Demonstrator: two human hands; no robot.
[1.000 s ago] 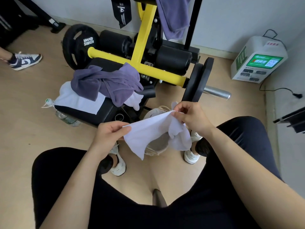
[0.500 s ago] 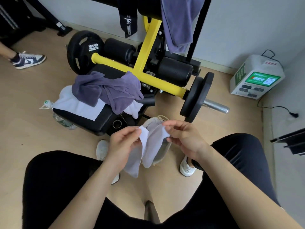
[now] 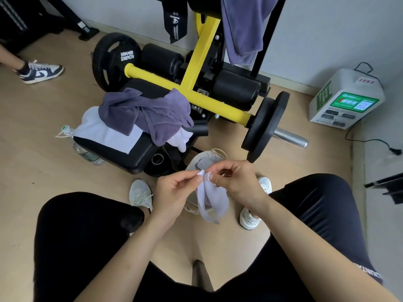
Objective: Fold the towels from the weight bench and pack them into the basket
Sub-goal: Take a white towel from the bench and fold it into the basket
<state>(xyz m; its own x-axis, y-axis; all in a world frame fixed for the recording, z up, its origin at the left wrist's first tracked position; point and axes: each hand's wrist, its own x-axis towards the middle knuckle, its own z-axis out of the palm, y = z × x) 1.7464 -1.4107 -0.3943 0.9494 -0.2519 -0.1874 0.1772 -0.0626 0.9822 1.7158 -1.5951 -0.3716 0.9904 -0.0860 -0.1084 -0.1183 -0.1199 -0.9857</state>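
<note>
Hanging towel (image 3: 214, 199): small, white, doubled over, held above the basket (image 3: 201, 159), between the knees.
Left hand (image 3: 172, 190): fingers clamped on its top corner.
Right hand (image 3: 237, 182): fingers clamped on the adjoining corner.
Surface (image 3: 128, 154): 1 purple towel (image 3: 148, 114) heaped on 1 flat white towel (image 3: 104, 131).

Towels, plates and shoes, counted.

Four towels: a heaped purple towel (image 3: 148, 114) and a flat white towel (image 3: 104, 131) on the one weight bench (image 3: 122, 153), a hanging purple towel (image 3: 242, 29), and a held white towel (image 3: 212, 199) pinched by two hands, the left hand (image 3: 174, 190) and the right hand (image 3: 237, 182). One basket (image 3: 218, 152). Three weight plates: one left plate (image 3: 109, 59) and two stacked right plates (image 3: 259, 127). Two black roller pads (image 3: 162, 59). Three sneakers: two white sneakers (image 3: 140, 194) and one navy sneaker (image 3: 41, 71). One water bottle (image 3: 87, 154).
</note>
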